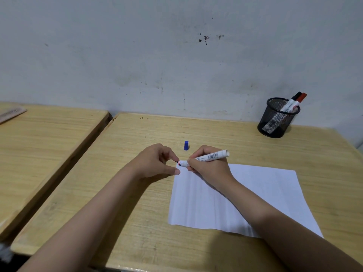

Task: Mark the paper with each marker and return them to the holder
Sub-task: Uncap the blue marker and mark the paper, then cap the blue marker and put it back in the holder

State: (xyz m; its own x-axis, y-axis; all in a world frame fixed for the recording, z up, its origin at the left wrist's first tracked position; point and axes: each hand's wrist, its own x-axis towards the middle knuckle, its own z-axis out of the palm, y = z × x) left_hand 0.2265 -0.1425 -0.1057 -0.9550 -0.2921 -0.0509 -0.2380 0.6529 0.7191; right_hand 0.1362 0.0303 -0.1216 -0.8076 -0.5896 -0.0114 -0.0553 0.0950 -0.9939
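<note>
My right hand (208, 169) grips an uncapped white marker (211, 156), its tip pointing left at the top left corner of the white paper (255, 193). My left hand (157, 163) rests on the desk just left of the tip, fingers curled and apart, holding nothing. The marker's blue cap (186, 145) stands upright on the desk beyond both hands. A black mesh holder (277, 118) at the back right holds a black-capped marker (294, 98) and a red-capped marker (300, 99). I cannot make out any marks on the paper.
The wooden desk (137, 213) ends at a grey wall at the back. A second desk (49, 144) adjoins on the left across a narrow gap, with a flat book or ruler (10, 113) at its far left.
</note>
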